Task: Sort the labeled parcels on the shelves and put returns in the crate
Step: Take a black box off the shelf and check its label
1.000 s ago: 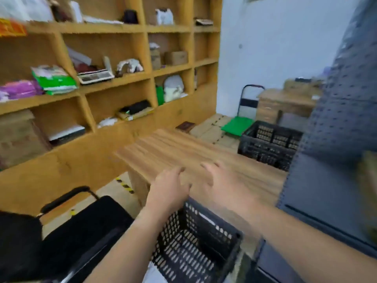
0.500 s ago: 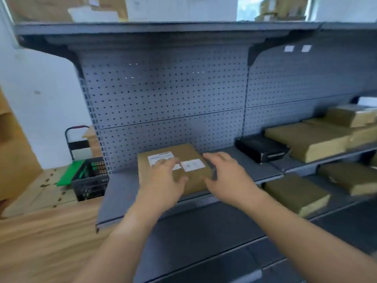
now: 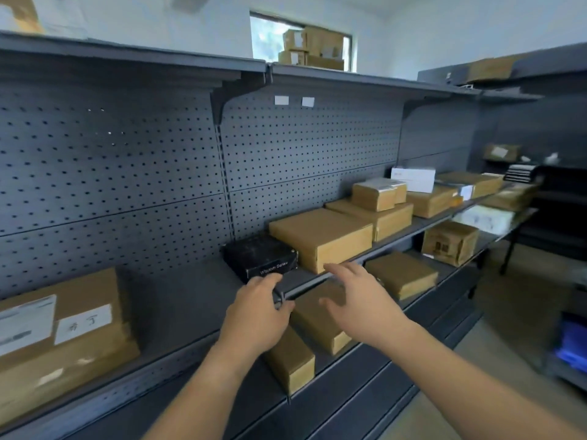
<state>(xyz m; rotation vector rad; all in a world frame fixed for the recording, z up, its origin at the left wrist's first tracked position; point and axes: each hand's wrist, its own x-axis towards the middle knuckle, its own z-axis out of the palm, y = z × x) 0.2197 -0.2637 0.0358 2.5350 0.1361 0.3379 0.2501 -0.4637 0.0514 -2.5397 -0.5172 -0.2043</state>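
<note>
I face a dark grey metal shelf [image 3: 178, 300] with a pegboard back. A black box [image 3: 260, 257] with white lettering stands on it, and my left hand [image 3: 257, 315] hovers just in front of that box with fingers loosely curled, holding nothing. My right hand [image 3: 355, 300] is spread open in front of a flat brown parcel [image 3: 320, 238] to the right of the black box. A labeled brown parcel [image 3: 63, 338] with two white labels lies at the far left. More brown parcels [image 3: 381, 214] line the shelf to the right. No crate is in view.
A lower shelf carries brown parcels [image 3: 401, 274] below my hands and a taller brown box [image 3: 449, 242] further right. Boxes [image 3: 311, 47] are stacked on the top shelf by a window. Another shelf unit [image 3: 540, 173] stands at the far right, something blue [image 3: 571, 344] beside it.
My view swung right, from the wooden table and black crates to the grey shelf. My hands left the labeled parcel, now at far left, and reached the black box.
</note>
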